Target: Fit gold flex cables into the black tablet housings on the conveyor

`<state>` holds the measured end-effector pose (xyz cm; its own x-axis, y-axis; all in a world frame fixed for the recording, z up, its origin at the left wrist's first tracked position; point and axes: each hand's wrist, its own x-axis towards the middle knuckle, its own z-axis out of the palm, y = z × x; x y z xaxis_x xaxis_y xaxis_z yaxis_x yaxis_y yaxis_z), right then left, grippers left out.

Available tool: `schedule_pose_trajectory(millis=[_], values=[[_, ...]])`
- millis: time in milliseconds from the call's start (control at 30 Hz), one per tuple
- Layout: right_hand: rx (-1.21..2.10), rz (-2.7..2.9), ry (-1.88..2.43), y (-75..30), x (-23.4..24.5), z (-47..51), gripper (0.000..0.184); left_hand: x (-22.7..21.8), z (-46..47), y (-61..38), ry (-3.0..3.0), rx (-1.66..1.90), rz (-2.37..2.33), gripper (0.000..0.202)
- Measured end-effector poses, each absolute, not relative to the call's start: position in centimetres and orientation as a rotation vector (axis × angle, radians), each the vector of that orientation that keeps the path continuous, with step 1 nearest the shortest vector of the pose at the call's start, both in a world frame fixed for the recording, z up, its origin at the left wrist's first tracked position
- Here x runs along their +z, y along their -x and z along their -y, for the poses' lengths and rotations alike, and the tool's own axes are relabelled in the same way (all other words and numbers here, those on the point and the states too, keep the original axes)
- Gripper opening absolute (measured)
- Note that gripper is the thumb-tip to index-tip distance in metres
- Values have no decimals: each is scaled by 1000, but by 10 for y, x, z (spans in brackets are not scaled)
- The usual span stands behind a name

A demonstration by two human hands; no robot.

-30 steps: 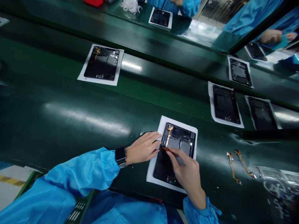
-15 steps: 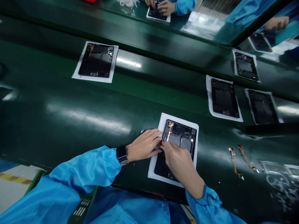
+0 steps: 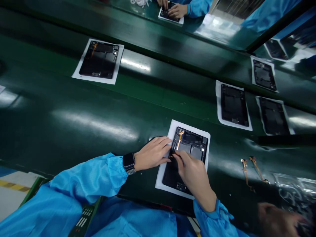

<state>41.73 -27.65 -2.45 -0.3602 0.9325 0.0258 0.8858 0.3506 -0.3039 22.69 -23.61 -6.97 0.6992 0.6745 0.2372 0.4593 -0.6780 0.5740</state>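
Observation:
An opened tablet (image 3: 172, 177) with its dark insides showing lies on a white sheet (image 3: 161, 185) in front of me. An orange flex cable (image 3: 180, 136) runs down the upper left part of the tablet. My right hand (image 3: 194, 171) is closed in a pinch on the lower end of that cable, near the tablet's left edge; the fingertips partly hide it. My left hand (image 3: 153, 153), fingers stretched out, rests against the same edge, its fingertips close to the right hand's.
More opened tablets on white sheets lie at the far left (image 3: 97, 62), at the right (image 3: 234, 105) and beyond. Two loose flex cables (image 3: 247, 174) lie right of me, beside clear plastic pieces (image 3: 286, 181). Another person's blurred hand (image 3: 278, 219) is at lower right; a co-worker's hands (image 3: 177, 11) work opposite.
My right fingers have shifted slightly right and the orange cable end now shows at their tips. My left hand stays put. Another person's hand has come in at lower right.

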Motion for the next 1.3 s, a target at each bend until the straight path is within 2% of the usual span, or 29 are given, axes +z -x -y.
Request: schedule_pose_trajectory(millis=[133, 233, 333, 500, 567, 667, 767, 833, 933, 967, 1067, 1300], values=[[350, 2428, 1623, -408, -25, 277, 19, -69, 235, -228, -2409, 600, -860, 37], [460, 2323, 1630, -415, -29, 277, 19, -68, 237, -226, -2414, 587, -862, 41], [763, 1887, 1621, -433, -35, 273, 15, -65, 238, -225, -2396, 597, -867, 46], [1279, 823, 1343, -449, -44, 265, 23, -55, 210, -241, -2312, 724, -1032, 21], [1481, 616, 1211, -448, -43, 266, 33, -51, 184, -257, -2385, 666, -1061, 23], [1670, 663, 1170, -454, -39, 271, 38, -46, 141, -284, -2429, 362, -1106, 35], [1523, 1033, 1313, -489, -35, 281, 35, -43, 110, -304, -2371, 101, -1113, 28], [1214, 1298, 1514, -530, -36, 288, 30, -42, 100, -309, -2365, 23, -1082, 14], [654, 1468, 1908, -593, -44, 296, 17, -38, 89, -307, -2384, -32, -1087, 12], [564, 1518, 1989, -610, -49, 297, 14, -35, 83, -303, -2395, -38, -1110, 11], [534, 1647, 2053, -635, -61, 297, 5, -20, 45, -289, -2433, -52, -1244, 14], [587, 1616, 1879, -618, -65, 296, 9, 46, -73, -255, -2569, -43, -1628, 17]])
